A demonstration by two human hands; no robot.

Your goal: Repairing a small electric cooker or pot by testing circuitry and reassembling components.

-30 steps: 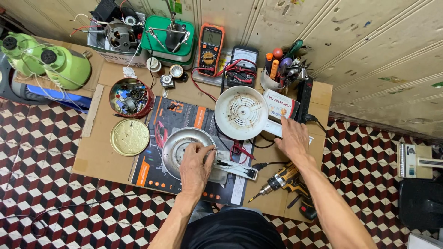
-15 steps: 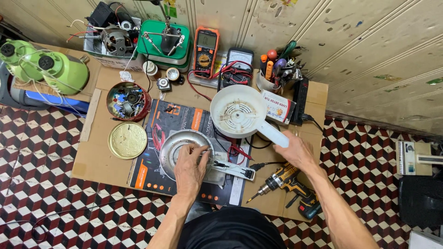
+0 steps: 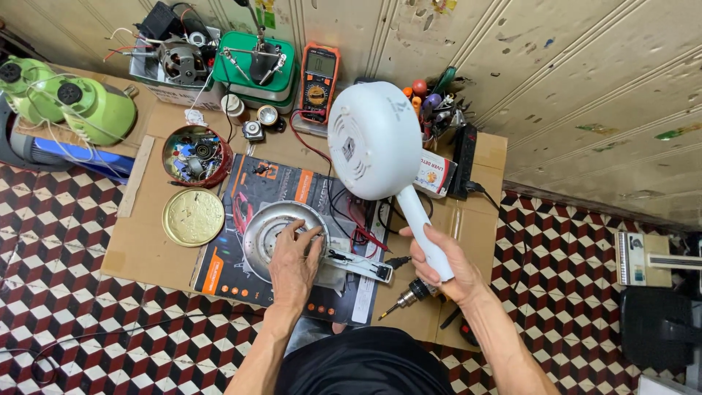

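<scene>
Right hand [image 3: 444, 260] is wrapping its fingers tight around the handle of the white housing [image 3: 376, 143], lifting it clear above the board [image 3: 146, 241], forearm coming in from near right. Housing's long axis is running near-right to far-left, round head pointing far, its flat underside facing the camera. Left hand [image 3: 294, 265] is lying palm down, fingers spread, fingertips touching the metal plate [image 3: 274, 230], which is lying flat on the dark box, just left of the housing.
</scene>
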